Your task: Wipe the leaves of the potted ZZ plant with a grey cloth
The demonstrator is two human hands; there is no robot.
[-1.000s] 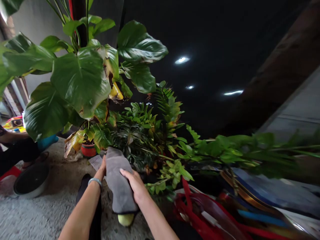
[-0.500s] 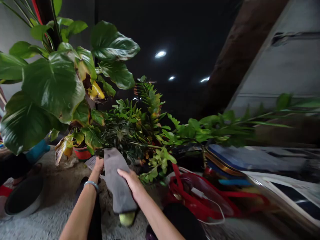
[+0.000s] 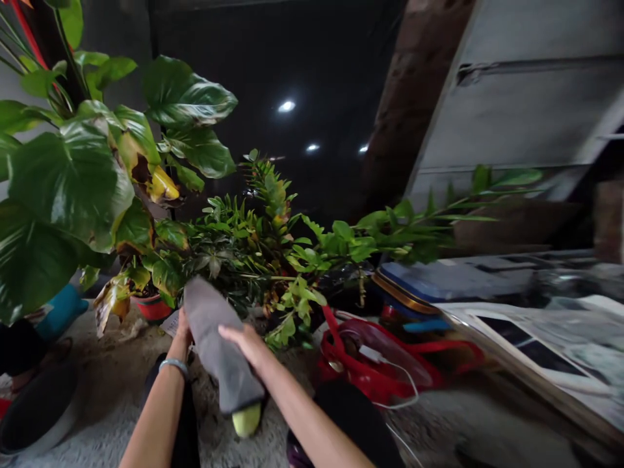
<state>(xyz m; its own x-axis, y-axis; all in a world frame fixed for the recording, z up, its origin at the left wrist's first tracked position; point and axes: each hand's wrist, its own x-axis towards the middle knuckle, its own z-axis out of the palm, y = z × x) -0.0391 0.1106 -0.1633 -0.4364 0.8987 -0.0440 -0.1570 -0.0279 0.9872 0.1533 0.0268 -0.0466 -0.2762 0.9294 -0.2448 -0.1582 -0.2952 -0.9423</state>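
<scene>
Two bare hands hold the grey cloth piece [image 3: 221,367] between them: the right hand [image 3: 251,348] pinches its right edge, thumb flat on the upper face and fingers out of sight beneath, while the left hand [image 3: 182,335] meets its left edge, partly hidden, so how far it has closed I cannot tell. If the right thumb eased, the cloth could twist and slip to the gritty floor [image 3: 107,396]. At the cloth's near end a yellow-green object [image 3: 246,421] pokes out; were it only loosely seated, which I can't judge, tilting could let it slide away. Just beyond the cloth's far end, leafy stems [image 3: 292,312] could snag it or be bruised. Right of the cloth, the white cable [image 3: 409,374] looping from the red bag [image 3: 355,383] could catch a foot.
</scene>
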